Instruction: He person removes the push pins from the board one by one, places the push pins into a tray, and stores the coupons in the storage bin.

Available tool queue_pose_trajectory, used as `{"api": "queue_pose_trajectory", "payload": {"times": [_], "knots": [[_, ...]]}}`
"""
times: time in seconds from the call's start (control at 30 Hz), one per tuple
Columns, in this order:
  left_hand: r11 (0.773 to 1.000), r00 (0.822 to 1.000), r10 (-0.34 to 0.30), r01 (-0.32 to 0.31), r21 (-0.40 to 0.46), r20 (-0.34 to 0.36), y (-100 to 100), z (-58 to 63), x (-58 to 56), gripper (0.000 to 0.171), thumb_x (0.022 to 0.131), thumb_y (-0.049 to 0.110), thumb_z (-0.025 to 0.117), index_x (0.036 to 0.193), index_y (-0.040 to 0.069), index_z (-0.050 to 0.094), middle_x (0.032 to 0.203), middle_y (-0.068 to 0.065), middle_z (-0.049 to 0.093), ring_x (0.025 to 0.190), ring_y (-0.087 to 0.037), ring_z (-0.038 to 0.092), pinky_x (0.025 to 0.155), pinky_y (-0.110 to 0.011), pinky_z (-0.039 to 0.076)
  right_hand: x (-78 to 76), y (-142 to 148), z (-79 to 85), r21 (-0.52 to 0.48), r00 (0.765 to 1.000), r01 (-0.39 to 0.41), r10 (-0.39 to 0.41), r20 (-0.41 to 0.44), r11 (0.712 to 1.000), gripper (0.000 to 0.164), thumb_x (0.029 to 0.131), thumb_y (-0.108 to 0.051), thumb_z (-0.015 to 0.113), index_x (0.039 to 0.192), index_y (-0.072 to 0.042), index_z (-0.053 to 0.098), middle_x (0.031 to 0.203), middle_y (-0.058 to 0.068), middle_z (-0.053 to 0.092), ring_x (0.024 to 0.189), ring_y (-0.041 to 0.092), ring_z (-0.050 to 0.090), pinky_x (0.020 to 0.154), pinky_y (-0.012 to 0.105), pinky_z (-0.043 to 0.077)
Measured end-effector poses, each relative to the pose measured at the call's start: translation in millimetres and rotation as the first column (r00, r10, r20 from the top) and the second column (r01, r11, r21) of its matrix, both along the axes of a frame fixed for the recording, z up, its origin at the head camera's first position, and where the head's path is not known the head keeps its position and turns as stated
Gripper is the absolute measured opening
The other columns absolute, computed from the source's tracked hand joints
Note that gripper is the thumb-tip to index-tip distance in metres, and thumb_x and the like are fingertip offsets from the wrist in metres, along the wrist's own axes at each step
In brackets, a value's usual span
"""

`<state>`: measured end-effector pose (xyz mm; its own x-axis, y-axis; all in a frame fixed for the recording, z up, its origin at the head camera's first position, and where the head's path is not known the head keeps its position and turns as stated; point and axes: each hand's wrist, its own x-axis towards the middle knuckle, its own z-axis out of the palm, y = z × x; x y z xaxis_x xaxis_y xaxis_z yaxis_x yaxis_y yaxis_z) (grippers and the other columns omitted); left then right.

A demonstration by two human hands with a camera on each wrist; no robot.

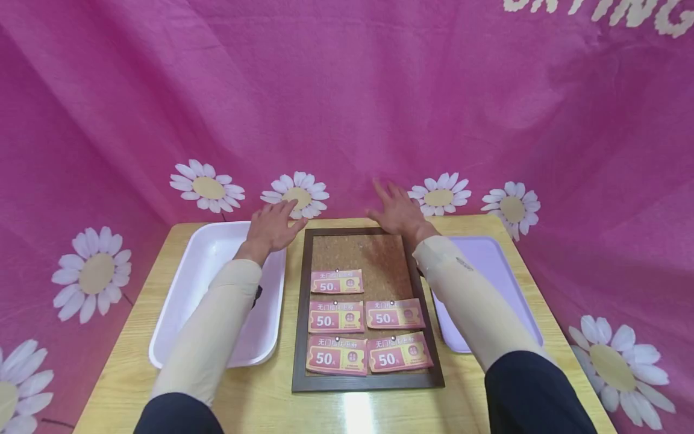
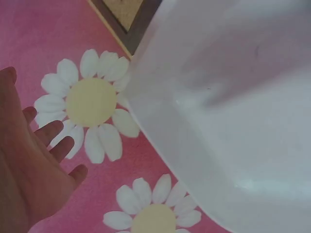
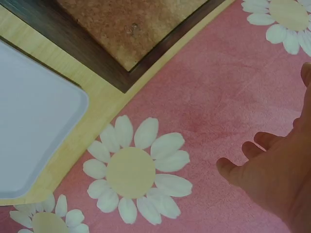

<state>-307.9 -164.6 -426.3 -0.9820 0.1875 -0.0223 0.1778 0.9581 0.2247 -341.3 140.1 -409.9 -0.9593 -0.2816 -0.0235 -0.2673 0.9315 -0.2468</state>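
Observation:
Above the far right corner of a white tray (image 1: 173,313), my left hand (image 1: 271,227) is held in the air with its fingers extended and nothing in it. My right hand (image 1: 399,211) hovers over the top right corner of a dark-framed cork board (image 1: 379,259), fingers spread and holding nothing. Several pink and yellow coupons (image 1: 337,317) marked 50 hang on the board, each with a pin near its top edge. They fill its lower part, with one more coupon (image 1: 337,281) higher on the left. Both wrist views show the left palm (image 2: 29,179) and right hand (image 3: 277,179) without objects.
A flat lilac tray (image 1: 482,259) lies right of the board, partly behind my right forearm. The wooden table (image 1: 135,337) meets a pink cloth backdrop (image 1: 347,108) printed with white daisies at the back and sides. A pin (image 3: 133,30) appears on the cork.

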Motion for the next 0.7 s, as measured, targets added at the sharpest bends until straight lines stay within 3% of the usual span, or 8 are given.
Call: {"api": "queue_pose_trajectory", "payload": {"times": [0.23, 0.5, 0.7], "knots": [[1.0, 1.0, -0.001, 0.0, 0.031, 0.023, 0.0, -13.9, 8.3, 0.074, 0.094, 0.065, 0.033, 0.153, 0.022, 0.025, 0.158, -0.011, 0.03, 0.144, -0.038, 0.026, 0.115, -0.058, 0.019, 3.6, 0.0, -10.9, -0.036, 0.999, -0.017, 0.018, 0.026, 0.999, 0.078, 0.094, -0.06, 0.043, 0.155, -0.036, 0.001, 0.16, 0.018, 0.016, 0.147, 0.041, 0.018, 0.111, 0.066, 0.021], [0.999, 0.999, -0.013, 0.011, 0.047, 0.045, 4.2, -31.1, 19.3, 0.071, 0.093, 0.062, 0.04, 0.151, 0.021, 0.031, 0.156, -0.01, 0.034, 0.141, -0.037, 0.032, 0.113, -0.056, 0.023, 14.2, -5.0, -24.4, -0.084, 0.998, -0.052, 0.054, 0.021, 0.995, 0.077, 0.094, -0.049, 0.052, 0.156, -0.028, 0.012, 0.157, 0.016, 0.027, 0.144, 0.038, 0.025, 0.113, 0.061, 0.022], [0.998, 0.999, -0.026, 0.024, 0.056, 0.046, 8.2, -41.1, 24.3, 0.068, 0.094, 0.058, 0.044, 0.149, 0.02, 0.034, 0.152, -0.009, 0.039, 0.139, -0.036, 0.034, 0.112, -0.055, 0.024, 18.7, -8.0, -32.7, -0.12, 0.997, -0.051, 0.058, 0.051, 0.991, 0.075, 0.095, -0.049, 0.051, 0.156, -0.032, 0.011, 0.157, 0.016, 0.027, 0.145, 0.038, 0.023, 0.115, 0.06, 0.019]]}}
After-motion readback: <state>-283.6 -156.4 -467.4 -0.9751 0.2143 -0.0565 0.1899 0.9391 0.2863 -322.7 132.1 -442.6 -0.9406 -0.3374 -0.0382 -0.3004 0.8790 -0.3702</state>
